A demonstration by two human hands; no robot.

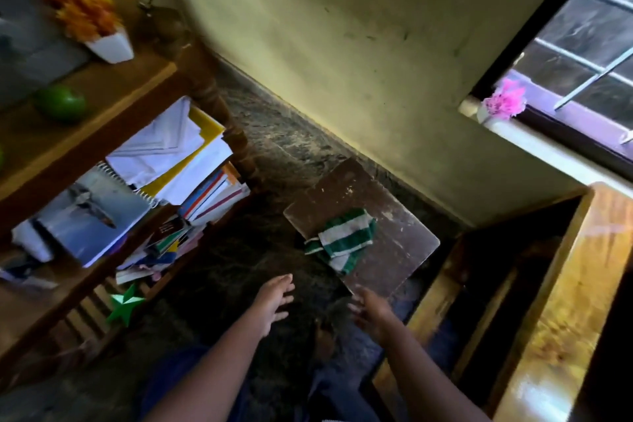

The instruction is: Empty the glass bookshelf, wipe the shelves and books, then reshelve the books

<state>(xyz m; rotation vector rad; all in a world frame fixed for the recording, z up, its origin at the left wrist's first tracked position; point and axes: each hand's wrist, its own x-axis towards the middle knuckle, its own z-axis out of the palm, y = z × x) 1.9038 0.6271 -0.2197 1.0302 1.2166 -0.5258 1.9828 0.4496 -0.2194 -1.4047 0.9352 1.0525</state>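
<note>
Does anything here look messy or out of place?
Yes. The books and papers on the wooden shelf lie in a slumped, crooked heap, some jutting past the edge. A green star sits loose on the slats below. The striped cloth lies crumpled on a scuffed brown board.

Single view: head-worn, wide-angle, high above floor (267, 154), pitched steeply down and forward toward wall (342, 27) — frame rolled, wall base running diagonally. Left hand (274, 301) and right hand (368, 313) near, low centre, forearms cut by bottom edge. Wooden shelf (102, 96) close at left, wooden cabinet (565, 284) near right, window (589, 31) far right — edges bowed, blurred.
</note>
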